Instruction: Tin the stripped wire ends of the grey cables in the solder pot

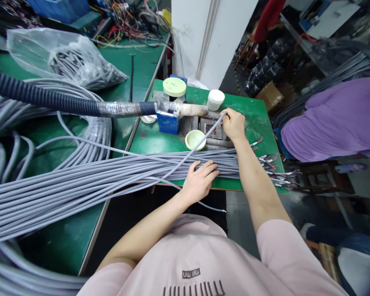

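My right hand [233,124] pinches a single grey cable [200,142] near its end, above a dark metal block [211,129] with a shiny square recess. The cable slopes down to the left, toward the bundle. My left hand [200,181] lies on a thick bundle of grey cables [142,164], its fingers extended over them. At the bundle's right end, stripped colored wires [273,164] spread past the table's edge. A small pale-green dish [195,140] sits beside the block, below the raised cable. The tip of the held cable is hidden by my right hand.
A dark corrugated hose [74,105] runs to a nozzle [193,109] by a blue box [168,123]. Behind are a green-lidded tub [174,87] and a white jar [216,100]. Coiled cables [100,135] and a plastic bag [68,57] lie left. A person in purple [342,119] is at right.
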Tool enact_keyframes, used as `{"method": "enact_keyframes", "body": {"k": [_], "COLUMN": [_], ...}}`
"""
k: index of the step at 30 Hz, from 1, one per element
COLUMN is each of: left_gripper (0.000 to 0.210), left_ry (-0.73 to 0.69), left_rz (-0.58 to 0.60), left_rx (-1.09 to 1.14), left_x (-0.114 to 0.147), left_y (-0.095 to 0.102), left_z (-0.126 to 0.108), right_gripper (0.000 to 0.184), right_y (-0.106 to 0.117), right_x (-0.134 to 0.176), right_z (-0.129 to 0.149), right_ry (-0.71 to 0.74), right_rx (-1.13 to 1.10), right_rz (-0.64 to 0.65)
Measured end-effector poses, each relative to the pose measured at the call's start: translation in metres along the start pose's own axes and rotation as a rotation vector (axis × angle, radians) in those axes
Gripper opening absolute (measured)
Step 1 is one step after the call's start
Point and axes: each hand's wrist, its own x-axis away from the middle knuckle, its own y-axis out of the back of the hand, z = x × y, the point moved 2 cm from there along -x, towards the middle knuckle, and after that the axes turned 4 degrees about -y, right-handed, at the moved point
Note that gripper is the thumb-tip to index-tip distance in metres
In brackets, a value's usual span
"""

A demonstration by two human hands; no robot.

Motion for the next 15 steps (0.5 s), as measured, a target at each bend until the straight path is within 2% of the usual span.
{"method": "enact_keyframes", "body": {"k": [11,15], "left_gripper": [0.033,0.037], "left_ry": [-0.004,0.028], "left_rz": [-0.010,0.026], "left_rx": [0.004,-0.005], "left_x": [0.001,-0.003], "left_y": [0.000,0.003], "left_z": [0.000,-0.003], "right_gripper": [0.023,0.028], "right_y": [-0.006,0.007], "right_x": [0.000,0.005], "right_z": [-0.003,0.005], "right_ry": [-0.033,0.009], "right_rx": [0.007,-0.036], "right_rz": [0.038,-0.033]}}
